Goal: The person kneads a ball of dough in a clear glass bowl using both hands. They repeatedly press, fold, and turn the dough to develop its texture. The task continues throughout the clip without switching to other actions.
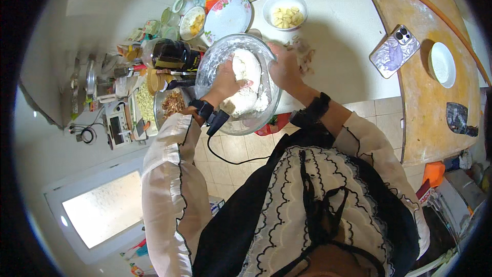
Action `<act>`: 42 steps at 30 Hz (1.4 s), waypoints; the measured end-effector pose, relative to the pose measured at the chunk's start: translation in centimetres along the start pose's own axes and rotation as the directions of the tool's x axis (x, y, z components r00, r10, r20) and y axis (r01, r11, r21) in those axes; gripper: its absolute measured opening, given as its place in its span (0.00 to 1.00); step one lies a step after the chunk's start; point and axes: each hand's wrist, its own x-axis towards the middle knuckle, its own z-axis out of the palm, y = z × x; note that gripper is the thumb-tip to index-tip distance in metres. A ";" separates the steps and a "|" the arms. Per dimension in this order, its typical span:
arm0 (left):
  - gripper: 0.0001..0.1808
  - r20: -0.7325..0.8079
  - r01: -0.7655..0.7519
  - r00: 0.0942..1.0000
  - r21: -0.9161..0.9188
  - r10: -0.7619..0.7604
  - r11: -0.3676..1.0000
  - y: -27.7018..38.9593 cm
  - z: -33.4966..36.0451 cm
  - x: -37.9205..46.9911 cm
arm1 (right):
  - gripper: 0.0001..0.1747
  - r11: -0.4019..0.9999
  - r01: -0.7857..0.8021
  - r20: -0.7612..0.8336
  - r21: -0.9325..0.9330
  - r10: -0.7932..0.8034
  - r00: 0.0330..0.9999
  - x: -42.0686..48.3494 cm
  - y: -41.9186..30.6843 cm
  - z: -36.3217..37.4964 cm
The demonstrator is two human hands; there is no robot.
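A large glass mixing bowl (234, 129) stands at the counter's front edge, floury inside. In it lies a mass of white dough (246, 70) with loose flour at its lower side. My left hand (226, 82) is inside the bowl, fingers spread and pressed on the dough's left side; whether it grips any dough cannot be told. My right hand (282, 67) holds the bowl's right rim, its fingers curled over the glass. Both wrists wear black straps with devices.
Behind the bowl are a floral plate (230, 17) and a bowl of peeled garlic cloves (286, 13). Dark bottles (171, 54) and a bowl of brown chopped food (173, 103) crowd the left. A phone (395, 52) and a white bowl (442, 65) rest on the wooden board (423, 123) at right.
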 end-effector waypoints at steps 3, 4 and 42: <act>0.58 -0.020 0.075 0.997 -0.046 -0.076 0.996 -0.9 0.3 0.9 | 0.26 0.993 -0.116 0.037 -0.031 0.117 0.992 0.2 -0.4 0.0; 0.57 -0.035 0.106 0.993 -0.061 -0.108 0.992 -1.2 0.6 1.1 | 0.26 0.987 -0.157 0.061 -0.042 0.159 0.985 0.1 -0.5 -0.1; 0.41 0.242 -0.316 0.923 0.030 0.300 0.948 4.4 -5.0 -6.9 | 0.27 0.985 -0.174 0.046 0.007 0.173 0.984 -0.2 -0.2 0.3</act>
